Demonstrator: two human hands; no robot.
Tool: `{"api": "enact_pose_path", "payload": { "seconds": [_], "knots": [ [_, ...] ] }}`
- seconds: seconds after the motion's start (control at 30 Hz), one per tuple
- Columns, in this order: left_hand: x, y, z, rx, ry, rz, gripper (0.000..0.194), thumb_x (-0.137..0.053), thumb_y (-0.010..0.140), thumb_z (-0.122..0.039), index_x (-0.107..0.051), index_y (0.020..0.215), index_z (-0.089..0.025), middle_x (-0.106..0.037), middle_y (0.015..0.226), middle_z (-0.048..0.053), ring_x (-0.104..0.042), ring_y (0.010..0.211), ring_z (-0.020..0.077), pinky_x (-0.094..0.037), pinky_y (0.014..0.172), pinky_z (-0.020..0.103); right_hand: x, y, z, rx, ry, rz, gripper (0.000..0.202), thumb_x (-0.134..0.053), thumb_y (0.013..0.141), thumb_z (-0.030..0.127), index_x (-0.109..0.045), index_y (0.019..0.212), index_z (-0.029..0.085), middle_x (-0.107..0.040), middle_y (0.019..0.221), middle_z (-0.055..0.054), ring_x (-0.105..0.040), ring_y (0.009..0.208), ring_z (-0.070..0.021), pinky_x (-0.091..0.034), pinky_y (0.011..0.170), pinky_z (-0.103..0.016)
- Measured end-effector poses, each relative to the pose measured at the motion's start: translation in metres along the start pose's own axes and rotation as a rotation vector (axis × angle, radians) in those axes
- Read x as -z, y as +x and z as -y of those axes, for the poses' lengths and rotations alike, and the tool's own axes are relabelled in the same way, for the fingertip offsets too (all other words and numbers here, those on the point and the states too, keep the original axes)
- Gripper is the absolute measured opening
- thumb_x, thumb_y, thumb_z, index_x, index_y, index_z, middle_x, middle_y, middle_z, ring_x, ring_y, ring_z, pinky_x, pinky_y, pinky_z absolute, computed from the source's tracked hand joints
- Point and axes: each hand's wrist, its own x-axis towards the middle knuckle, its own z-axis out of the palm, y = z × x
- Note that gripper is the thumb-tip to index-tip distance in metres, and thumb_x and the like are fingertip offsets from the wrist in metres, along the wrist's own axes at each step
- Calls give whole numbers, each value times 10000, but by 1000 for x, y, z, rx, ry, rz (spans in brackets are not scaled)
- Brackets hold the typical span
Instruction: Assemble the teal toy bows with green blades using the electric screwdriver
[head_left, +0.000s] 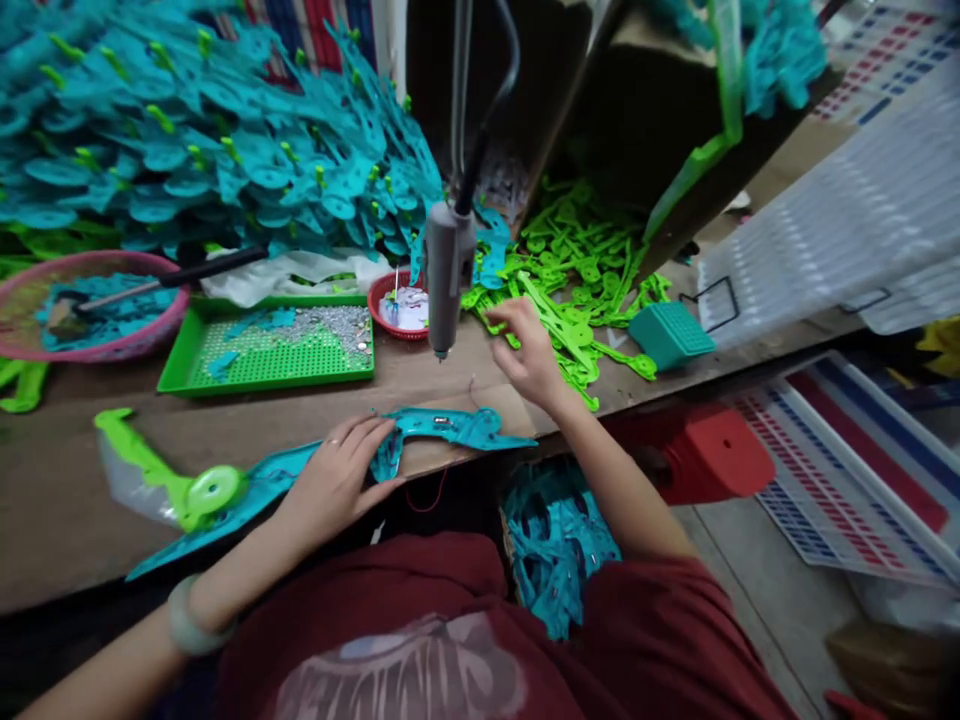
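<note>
Holding the long teal assembly point(450, 427) around its middle with the left grip point(341, 470), along the near edge of the bench point(60, 470). Could slip off there if loosened, seemingly overhanging. Farther out, right of that, reaching half-curled with the right grip point(525, 355) beside loose green parts point(600, 240); cannot tell whether pinching any. Could snag several, being tangled. Could also bump the grey driver point(444, 280), hung just left of the right grip.
</note>
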Motion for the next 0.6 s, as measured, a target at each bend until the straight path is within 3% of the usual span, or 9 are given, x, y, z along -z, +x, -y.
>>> {"api": "enact_pose_path", "payload": {
  "seconds": [0.1, 0.17, 0.23, 0.27, 0.33, 0.43, 0.5, 0.57, 0.6],
  "knots": [
    [1, -10, 8, -13, -22, -50, 681, -618, 951, -491, -401, 1485, -130, -608, 1361, 202, -546, 1321, 355, -512, 1066, 529, 7, -25, -8, 198, -338, 420, 402, -490, 897, 46, -622, 1246, 195, -579, 1316, -163, -503, 1169, -287, -477, 970, -496],
    [0, -16, 14, -37, -26, -59, 710, -647, 937, -476, -382, 1502, -139, -609, 1362, 199, -539, 1338, 356, -511, 1074, 521, 3, -28, -12, 286, -367, 704, 309, -489, 951, 91, -646, 1201, 182, -556, 1397, -173, -468, 1223, -299, -464, 968, -484],
    [1, -21, 21, -61, -20, -57, 723, -662, 932, -456, -372, 1515, -142, -611, 1363, 197, -541, 1342, 354, -513, 1077, 512, 3, -24, -12, 277, -282, 857, 184, -493, 994, 169, -674, 1030, 159, -634, 1280, -174, -492, 1182, -287, -462, 936, -450],
    [3, -23, 24, -76, -18, -54, 727, -661, 931, -458, -371, 1520, -147, -606, 1374, 196, -540, 1345, 357, -515, 1076, 513, 6, -21, -10, 219, -201, 870, 187, -494, 1003, 193, -668, 948, 154, -676, 1162, -163, -518, 1124, -271, -459, 922, -433],
    [10, -26, 27, -95, -23, -43, 715, -646, 935, -464, -379, 1527, -165, -565, 1435, 199, -521, 1369, 373, -512, 1076, 533, 19, -20, 0, -10, 41, 784, 189, -512, 1002, 221, -650, 889, 155, -697, 965, -116, -568, 982, -226, -463, 887, -393],
    [25, -16, 17, -56, -69, -90, 680, -621, 947, -401, -373, 1543, -188, -495, 1504, 200, -531, 1358, 365, -542, 1038, 511, 34, -28, 32, -518, 651, 491, 140, -566, 968, 289, -607, 904, 171, -672, 786, -27, -608, 731, -152, -492, 724, -304],
    [38, 8, -2, -67, -111, -190, 721, -660, 930, -312, -336, 1567, -212, -534, 1447, 179, -596, 1273, 302, -575, 983, 416, 29, -36, 56, -783, 1087, 298, 156, -612, 913, 321, -564, 850, 187, -587, 610, 44, -545, 540, -116, -470, 578, -255],
    [50, 43, -23, -158, -204, -260, 697, -684, 915, -197, -382, 1540, -254, -606, 1332, 127, -650, 1168, 235, -574, 956, 337, 16, -40, 76, -932, 1381, 223, 171, -653, 852, 312, -540, 797, 196, -491, 506, 89, -448, 437, -90, -443, 496, -224],
    [56, 63, -32, -201, -261, -254, 596, -646, 930, -130, -465, 1482, -267, -652, 1243, 88, -677, 1088, 185, -572, 917, 274, 9, -40, 82, -979, 1469, 225, 176, -668, 828, 302, -534, 774, 199, -456, 480, 101, -405, 412, -79, -428, 469, -211]
  ]
}}
